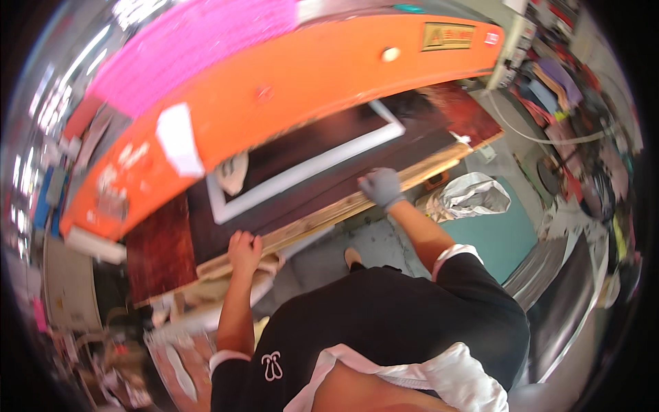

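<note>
Board (pixel 292 204) lies just ahead of the fingers, its wood edge (pixel 319 217) directly under them. Bare left hand (pixel 245 252) and gloved right hand (pixel 382 187) sit on that edge, well apart. Fingers look bent over it; can't tell if clamped or just resting. Board is probably heavy and stiff. Raw wood should grip fine, splinter risk on the bare side. Best hold: near edge, wide spacing. White frame (pixel 309 169), farther ahead of the fingers, looks light, could slide if tilted.
</note>
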`<state>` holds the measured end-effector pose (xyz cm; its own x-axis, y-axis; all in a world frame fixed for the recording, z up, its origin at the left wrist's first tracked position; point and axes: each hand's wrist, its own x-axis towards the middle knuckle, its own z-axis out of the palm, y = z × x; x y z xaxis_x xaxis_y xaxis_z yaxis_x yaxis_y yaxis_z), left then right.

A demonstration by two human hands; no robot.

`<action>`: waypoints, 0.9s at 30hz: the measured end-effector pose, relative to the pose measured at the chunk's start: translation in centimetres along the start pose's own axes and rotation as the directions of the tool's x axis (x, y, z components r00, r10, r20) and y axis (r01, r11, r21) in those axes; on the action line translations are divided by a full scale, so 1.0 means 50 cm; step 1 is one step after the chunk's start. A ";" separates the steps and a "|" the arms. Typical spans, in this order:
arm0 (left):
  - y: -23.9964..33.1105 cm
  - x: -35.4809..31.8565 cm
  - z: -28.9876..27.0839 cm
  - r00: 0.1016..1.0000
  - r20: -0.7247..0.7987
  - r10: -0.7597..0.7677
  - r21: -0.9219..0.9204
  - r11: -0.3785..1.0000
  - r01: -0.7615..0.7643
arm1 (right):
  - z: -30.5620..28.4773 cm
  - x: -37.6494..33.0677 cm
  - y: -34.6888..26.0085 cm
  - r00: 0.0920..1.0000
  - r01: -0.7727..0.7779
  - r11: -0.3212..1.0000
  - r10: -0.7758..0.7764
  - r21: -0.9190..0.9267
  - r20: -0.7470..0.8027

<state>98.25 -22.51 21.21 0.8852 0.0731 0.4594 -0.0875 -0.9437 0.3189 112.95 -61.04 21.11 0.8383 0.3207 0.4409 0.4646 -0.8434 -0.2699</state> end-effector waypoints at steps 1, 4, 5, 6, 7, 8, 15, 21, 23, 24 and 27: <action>0.021 -0.034 -0.022 0.999 0.034 0.001 -0.011 1.000 -0.001 | -0.018 -0.034 -0.010 0.999 -0.037 0.999 0.036 0.033 0.004; 0.072 -0.122 -0.081 0.996 0.086 0.006 -0.048 0.999 -0.002 | -0.072 -0.138 -0.045 0.997 -0.022 0.998 0.026 0.067 -0.066; 0.097 -0.157 -0.092 0.998 0.063 0.011 -0.036 0.999 -0.009 | -0.094 -0.176 -0.049 0.998 -0.022 1.000 0.023 0.016 -0.050; 0.118 -0.189 -0.103 0.999 0.032 0.018 -0.015 1.000 -0.018 | -0.112 -0.210 -0.060 0.998 -0.057 0.998 0.057 0.010 -0.036; 0.137 -0.218 -0.115 1.000 0.023 0.022 -0.020 1.000 -0.021 | -0.133 -0.239 -0.070 0.996 -0.082 0.997 0.082 -0.009 -0.023; 0.153 -0.245 -0.123 1.000 0.011 0.026 -0.019 0.999 -0.026 | -0.153 -0.263 -0.079 0.991 -0.132 0.991 0.132 0.017 0.024; 0.224 -0.386 -0.173 0.994 0.105 0.009 -0.082 0.997 -0.001 | -0.148 -0.129 -0.274 0.981 0.191 0.919 -0.170 0.345 -0.090; 0.221 -0.414 -0.211 0.938 0.148 -0.313 -0.412 0.843 0.347 | -0.070 0.011 -0.616 0.764 -0.154 0.977 0.021 0.151 0.645; 0.174 -0.385 -0.207 0.953 -0.164 -0.256 -0.300 0.933 0.199 | -0.062 -0.010 -0.690 0.722 -0.154 0.987 0.150 -0.054 0.676; 0.149 -0.368 -0.199 0.921 -0.199 -0.335 -0.296 0.916 0.270 | -0.058 -0.022 -0.711 0.712 -0.147 0.974 0.225 -0.172 0.665; 0.104 -0.344 -0.171 0.932 -0.131 -0.339 -0.193 0.930 0.311 | -0.060 -0.040 -0.726 0.675 -0.205 0.961 0.276 -0.185 0.684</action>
<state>78.68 -25.95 22.05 0.7944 0.4304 0.4287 0.1060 -0.7931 0.5999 93.58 -32.37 32.59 0.8892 0.2784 -0.3630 0.2213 -0.9563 -0.1913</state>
